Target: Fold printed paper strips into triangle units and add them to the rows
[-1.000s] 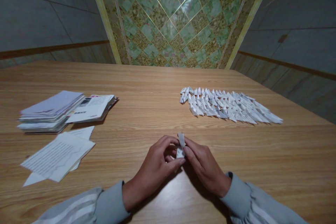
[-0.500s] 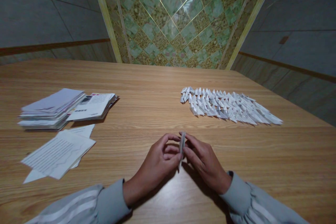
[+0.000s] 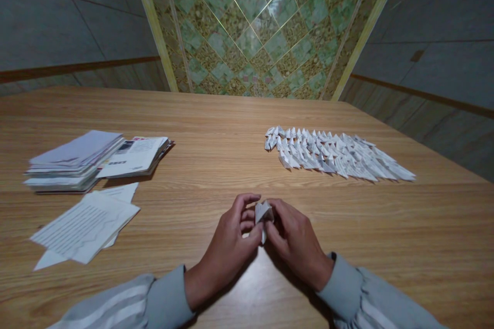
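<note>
Between my two hands is a small folded paper boat (image 3: pixel 264 212), printed in grey and partly opened out, with a pointed peak in its middle. My left hand (image 3: pixel 233 236) pinches its left side with the thumb in front, the index finger curved above. My right hand (image 3: pixel 295 236) grips the right side, thumb at the front and fingers behind. The boat's lower end shows below the thumbs; its far side is hidden by my fingers. Beyond my hands, to the right, several rows of similar folded paper boats (image 3: pixel 328 151) stand packed close together.
On the left of the wooden table (image 3: pixel 208 128) sits a thick stack of paper (image 3: pixel 77 151), with a second pile of printed sheets (image 3: pixel 135 157) against it. Nearer me lie a few loose lined sheets (image 3: pixel 87 223). Tiled walls (image 3: pixel 250 36) stand behind the table.
The folded paper was a thin edge-on piece half a second ago; now it is spread wider and turned, its peak showing. Both hands have shifted slightly left.
</note>
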